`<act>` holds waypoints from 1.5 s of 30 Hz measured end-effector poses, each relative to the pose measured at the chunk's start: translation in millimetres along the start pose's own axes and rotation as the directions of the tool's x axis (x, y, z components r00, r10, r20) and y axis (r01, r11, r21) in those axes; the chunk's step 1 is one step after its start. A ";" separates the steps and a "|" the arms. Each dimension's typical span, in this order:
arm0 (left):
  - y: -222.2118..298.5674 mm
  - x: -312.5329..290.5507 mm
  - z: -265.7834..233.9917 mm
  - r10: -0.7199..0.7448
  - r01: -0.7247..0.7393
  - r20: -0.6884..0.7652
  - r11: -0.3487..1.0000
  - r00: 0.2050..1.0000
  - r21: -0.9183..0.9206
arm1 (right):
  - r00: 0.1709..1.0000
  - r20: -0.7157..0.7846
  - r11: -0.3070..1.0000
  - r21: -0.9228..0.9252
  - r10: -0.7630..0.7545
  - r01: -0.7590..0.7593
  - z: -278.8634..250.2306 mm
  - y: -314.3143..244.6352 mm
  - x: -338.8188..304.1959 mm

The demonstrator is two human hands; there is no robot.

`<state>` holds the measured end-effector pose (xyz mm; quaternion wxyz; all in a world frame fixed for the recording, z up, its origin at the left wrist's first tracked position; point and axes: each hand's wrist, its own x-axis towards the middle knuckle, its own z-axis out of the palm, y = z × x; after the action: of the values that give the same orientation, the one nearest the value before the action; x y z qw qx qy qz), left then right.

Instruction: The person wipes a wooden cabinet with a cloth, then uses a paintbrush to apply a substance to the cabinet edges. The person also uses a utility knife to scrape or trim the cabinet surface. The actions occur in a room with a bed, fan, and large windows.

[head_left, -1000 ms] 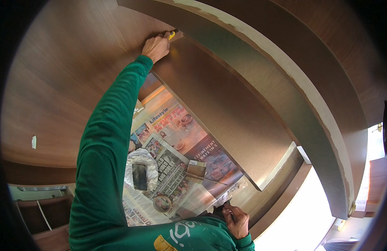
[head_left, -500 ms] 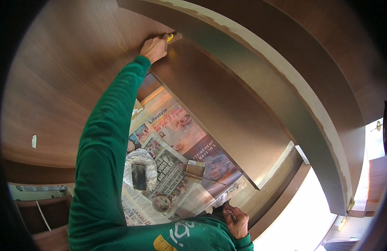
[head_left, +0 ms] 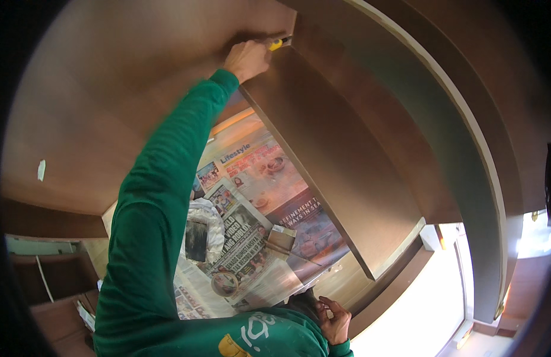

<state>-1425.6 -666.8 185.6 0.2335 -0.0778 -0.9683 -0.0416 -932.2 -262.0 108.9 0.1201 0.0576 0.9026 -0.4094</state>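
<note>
My left hand [head_left: 249, 60] reaches up at the end of a green sleeve, its fingers closed round a small yellow tool [head_left: 276, 44] with a dark end. The tool's tip is at the corner where the brown wood panel [head_left: 144, 53] meets the long brown board [head_left: 335, 143]; its exact kind is too small to tell. Low in the view, close to my body, my right hand [head_left: 334, 321] has curled fingers beside a dark thing [head_left: 306, 303]. What those fingers hold, if anything, is hidden.
Newspapers [head_left: 242, 226] cover the surface below. On them lie a bundled white cloth [head_left: 214, 229] with a black block [head_left: 196, 241], a small brown box [head_left: 281, 239] and a round tan-rimmed item [head_left: 225, 284]. A curved board edge [head_left: 466, 113] arches across the right.
The view has shifted, and my left hand with the yellow tool now appears farther right and slightly higher, at the panel corner. My right hand stays low, fingers still curled.
</note>
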 end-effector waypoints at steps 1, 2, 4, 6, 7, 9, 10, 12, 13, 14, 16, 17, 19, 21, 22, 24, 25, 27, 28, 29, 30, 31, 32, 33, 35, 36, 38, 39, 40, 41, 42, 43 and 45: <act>2.7 -11.8 -7.7 -0.037 0.037 0.000 0.999 0.999 -0.021 | 1.000 0.008 1.000 -0.021 0.011 -0.011 -0.3 -0.3 1.1; 5.5 -28.2 -16.2 -0.026 0.008 -0.132 0.991 0.991 -0.130 | 1.000 0.015 1.000 -0.006 0.014 -0.014 -0.5 -0.8 2.2; 9.1 -59.6 -37.4 -0.166 0.137 -0.078 0.948 0.983 -0.287 | 0.999 0.046 1.000 -0.023 0.014 -0.013 0.5 -1.4 6.4; 16.3 -100.6 -57.4 -0.198 0.103 -0.169 0.887 0.966 -0.450 | 0.998 0.062 1.000 -0.012 -0.005 0.006 3.7 -2.4 11.5; 19.2 -124.4 -67.9 -0.161 -0.037 -0.337 0.858 0.928 -0.512 | 0.998 0.065 1.000 0.002 -0.021 0.021 5.2 -3.4 14.7; 27.5 -176.4 -86.8 -0.345 0.214 -0.025 0.636 0.938 -0.742 | 0.996 0.073 0.998 0.042 -0.047 0.044 8.9 -5.9 21.1; 35.5 -204.3 -93.2 -0.403 0.287 0.076 0.494 0.912 -0.821 | 0.995 0.077 0.997 0.064 -0.057 0.052 11.0 -7.7 24.5; 51.3 -259.5 -101.3 -0.460 0.419 0.269 0.265 0.847 -0.868 | 0.993 0.105 0.997 0.058 -0.058 0.052 12.7 -12.5 30.2; 56.5 -284.0 -102.6 -0.461 0.449 0.329 0.177 0.824 -0.876 | 0.990 0.128 0.998 0.036 -0.052 0.048 13.2 -15.5 33.2; 64.4 -308.9 -102.5 -0.492 0.510 0.393 0.123 0.777 -0.852 | 0.988 0.148 0.999 0.012 -0.051 0.050 13.4 -18.9 36.3; 85.1 -354.7 -99.4 -0.546 0.552 0.482 -0.043 0.685 -0.833 | 0.982 0.170 0.996 -0.011 -0.087 0.090 14.3 -26.6 43.1; 96.2 -374.5 -97.5 -0.572 0.559 0.536 -0.156 0.621 -0.815 | 0.979 0.175 0.994 -0.028 -0.103 0.110 15.0 -30.8 46.0; 116.8 -408.9 -95.2 -0.597 0.554 0.596 -0.284 0.537 -0.783 | 0.974 0.199 0.991 -0.052 -0.107 0.120 15.8 -38.7 51.9; 134.4 -434.7 -95.3 -0.601 0.542 0.616 -0.332 0.509 -0.772 | 0.968 0.220 0.988 -0.061 -0.122 0.138 17.2 -45.3 57.0; 140.2 -443.8 -94.1 -0.597 0.523 0.631 -0.375 0.496 -0.766 | 0.964 0.227 0.987 -0.058 -0.135 0.152 18.2 -47.8 59.4; 147.5 -456.3 -90.7 -0.632 0.519 0.606 -0.351 0.483 -0.779 | 0.959 0.242 0.986 -0.046 -0.147 0.163 20.9 -51.6 63.0; 148.5 -460.6 -88.6 -0.637 0.496 0.601 -0.366 0.483 -0.787 | 0.957 0.251 0.986 -0.036 -0.148 0.162 22.6 -52.7 64.7; 145.9 -465.7 -82.7 -0.688 0.573 0.528 -0.196 0.498 -0.796 | 0.951 0.262 0.985 -0.021 -0.162 0.174 25.3 -54.1 66.6; 143.5 -467.1 -79.3 -0.705 0.591 0.500 -0.141 0.503 -0.794 | 0.948 0.265 0.983 -0.017 -0.174 0.185 25.9 -54.7 67.3; 141.1 -467.6 -75.1 -0.721 0.573 0.466 -0.117 0.513 -0.811 | 0.946 0.272 0.982 -0.026 -0.175 0.189 26.4 -54.7 67.8; 138.7 -467.2 -70.7 -0.738 0.546 0.439 -0.115 0.513 -0.830 | 0.946 0.269 0.981 -0.026 -0.180 0.194 26.5 -54.9 68.1; 136.9 -466.3 -66.7 -0.750 0.518 0.430 -0.137 0.502 -0.844 | 0.946 0.271 0.981 -0.036 -0.176 0.192 26.3 -54.9 68.1; 136.1 -465.0 -63.6 -0.753 0.512 0.416 -0.123 0.510 -0.850 | 0.948 0.272 0.981 -0.057 -0.164 0.186 25.8 -55.0 68.1; 135.7 -462.7 -60.6 -0.752 0.505 0.420 -0.135 0.508 -0.853 | 0.947 0.270 0.979 -0.053 -0.174 0.195 25.1 -55.2 68.0; 136.7 -456.3 -56.3 -0.754 0.497 0.396 -0.107 0.524 -0.861 | 0.949 0.264 0.976 -0.084 -0.173 0.202 23.8 -55.3 67.9; 137.8 -451.7 -54.1 -0.755 0.495 0.370 -0.070 0.542 -0.866 | 0.950 0.264 0.978 -0.074 -0.168 0.194 23.3 -55.2 68.0; 141.6 -443.1 -51.9 -0.758 0.522 0.338 0.004 0.558 -0.853 | 0.954 0.265 0.983 -0.080 -0.141 0.168 22.5 -54.7 68.7; 143.8 -439.2 -51.2 -0.761 0.552 0.332 0.041 0.558 -0.833 | 0.954 0.263 0.982 -0.083 -0.141 0.168 22.3 -54.2 69.1; 145.4 -435.6 -50.6 -0.763 0.580 0.326 0.078 0.558 -0.811 | 0.955 0.262 0.982 -0.085 -0.140 0.167 21.9 -53.8 69.5; 146.7 -432.7 -49.6 -0.764 0.589 0.340 0.064 0.548 -0.806 | 0.956 0.260 0.982 -0.092 -0.137 0.166 21.7 -53.0 69.9; 147.8 -430.3 -48.5 -0.765 0.598 0.355 0.049 0.538 -0.800 | 0.957 0.256 0.984 -0.077 -0.135 0.160 21.3 -52.5 70.2; 148.7 -429.1 -47.2 -0.765 0.608 0.372 0.033 0.526 -0.793 | 0.959 0.253 0.986 -0.069 -0.130 0.152 20.9 -51.5 70.3; 149.4 -427.9 -43.5 -0.765 0.616 0.385 0.019 0.516 -0.787 | 0.961 0.249 0.989 -0.061 -0.117 0.136 19.9 -50.0 69.9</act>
<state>-1004.8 -581.0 34.5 0.1778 0.3010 -0.6871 -0.6369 -1006.3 -309.5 114.0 0.2065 -0.0560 0.8978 -0.3851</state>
